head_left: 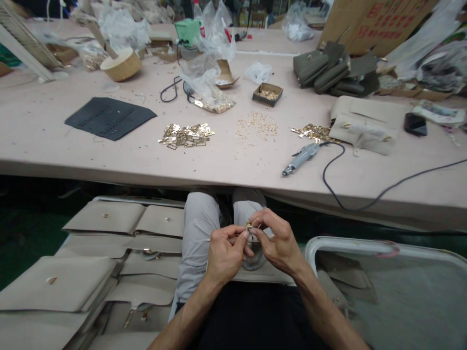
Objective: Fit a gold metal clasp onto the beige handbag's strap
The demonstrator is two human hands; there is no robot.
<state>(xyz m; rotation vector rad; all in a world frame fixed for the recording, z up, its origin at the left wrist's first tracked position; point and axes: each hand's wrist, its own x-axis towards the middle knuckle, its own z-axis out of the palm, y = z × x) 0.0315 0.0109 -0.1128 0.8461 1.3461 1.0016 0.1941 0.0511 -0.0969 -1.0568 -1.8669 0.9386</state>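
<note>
Above my lap, my left hand [226, 250] and my right hand [277, 238] meet, fingers pinched together. Between their fingertips is a small gold metal fitting [248, 226] on what looks like the end of a beige strap; the fingers cover most of it. Below them a beige leather bag piece [270, 273] lies across my lap, with clear plastic [254, 261] on it. Gold rectangular metal plates [186, 135] are heaped on the table ahead, and tiny gold pieces [257, 125] are scattered to their right.
A grey electric screwdriver [301, 159] with a black cord lies near the table edge. Stacked beige bags [105, 218] fill the left side. A white-rimmed tray [383, 243] is at right. Farther back are a small box [268, 94], dark bags [328, 70] and a wooden mallet [122, 65].
</note>
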